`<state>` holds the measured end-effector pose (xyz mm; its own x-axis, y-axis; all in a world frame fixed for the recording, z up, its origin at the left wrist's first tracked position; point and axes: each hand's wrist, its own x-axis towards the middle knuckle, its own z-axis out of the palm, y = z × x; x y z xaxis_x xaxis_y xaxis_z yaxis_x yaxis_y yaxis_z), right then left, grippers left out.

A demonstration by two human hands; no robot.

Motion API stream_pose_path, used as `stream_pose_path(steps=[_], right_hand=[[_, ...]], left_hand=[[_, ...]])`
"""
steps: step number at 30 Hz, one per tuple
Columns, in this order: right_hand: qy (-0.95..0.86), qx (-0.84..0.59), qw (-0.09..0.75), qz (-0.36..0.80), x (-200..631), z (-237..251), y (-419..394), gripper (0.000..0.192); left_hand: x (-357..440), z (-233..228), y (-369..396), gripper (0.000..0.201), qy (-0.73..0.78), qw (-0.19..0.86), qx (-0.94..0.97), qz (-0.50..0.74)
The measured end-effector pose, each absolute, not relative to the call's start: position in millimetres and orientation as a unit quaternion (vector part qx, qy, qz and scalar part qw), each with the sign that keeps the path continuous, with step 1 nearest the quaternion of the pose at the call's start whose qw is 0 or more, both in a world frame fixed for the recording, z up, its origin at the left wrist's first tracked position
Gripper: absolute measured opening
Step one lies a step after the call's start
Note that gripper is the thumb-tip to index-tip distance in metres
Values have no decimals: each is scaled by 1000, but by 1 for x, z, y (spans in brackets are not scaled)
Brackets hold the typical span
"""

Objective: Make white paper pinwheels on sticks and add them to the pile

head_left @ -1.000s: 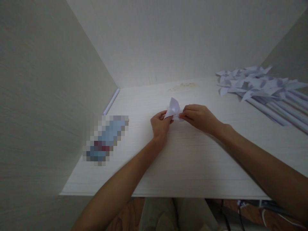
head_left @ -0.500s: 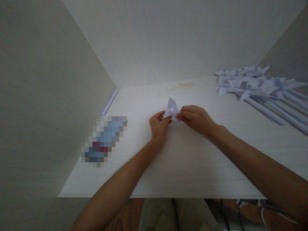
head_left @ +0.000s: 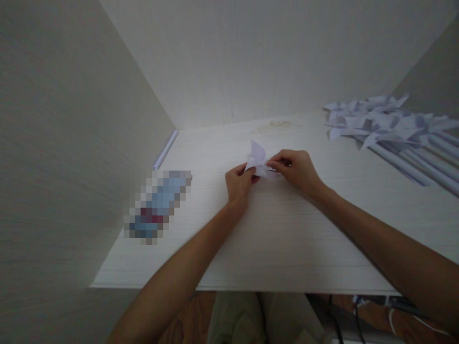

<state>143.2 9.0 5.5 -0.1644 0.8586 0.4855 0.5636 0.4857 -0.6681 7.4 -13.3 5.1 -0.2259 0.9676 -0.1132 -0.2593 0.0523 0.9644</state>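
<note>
Between my hands, over the middle of the white table (head_left: pixel 215 248), is a white paper pinwheel (head_left: pixel 257 154) with pointed, curved blades. My left hand (head_left: pixel 239 184) grips its lower left side, thumb on top and fingers partly beneath. My right hand (head_left: pixel 294 167) pinches the pinwheel near its centre and right side between thumb and fingertips. A thin dark line shows by the right fingertips; I cannot make out what it is. Part of the paper is hidden behind the fingers.
Several white paper pinwheels (head_left: pixel 380 122) with rolled paper sticks (head_left: pixel 398 162) lie piled at the back right. One rolled paper tube (head_left: pixel 165 150) rests along the left wall. A pixelated bluish item (head_left: pixel 161 203) lies at the left. Cables (head_left: pixel 358 317) hang below the table's front edge.
My right hand has shifted slightly up and its fingers have changed position on the pinwheel. The pinwheel has tilted a little, while my left hand keeps its grip. The view has shifted slightly.
</note>
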Motion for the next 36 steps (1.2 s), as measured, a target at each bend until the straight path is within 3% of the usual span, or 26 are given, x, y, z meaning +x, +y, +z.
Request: stream_pose_path(steps=[14,29,36], right_hand=[[-728,-485,447,188,143,2,12,12],[-779,-479,400,47,137,1,8,11],[-826,-456,333,0,136,6,6,15]], left_hand=[[10,9,-14,13,512,539,333,580],[10,9,-15,12,511,536,346,576],[9,5,-14,12,507,527,375,570]])
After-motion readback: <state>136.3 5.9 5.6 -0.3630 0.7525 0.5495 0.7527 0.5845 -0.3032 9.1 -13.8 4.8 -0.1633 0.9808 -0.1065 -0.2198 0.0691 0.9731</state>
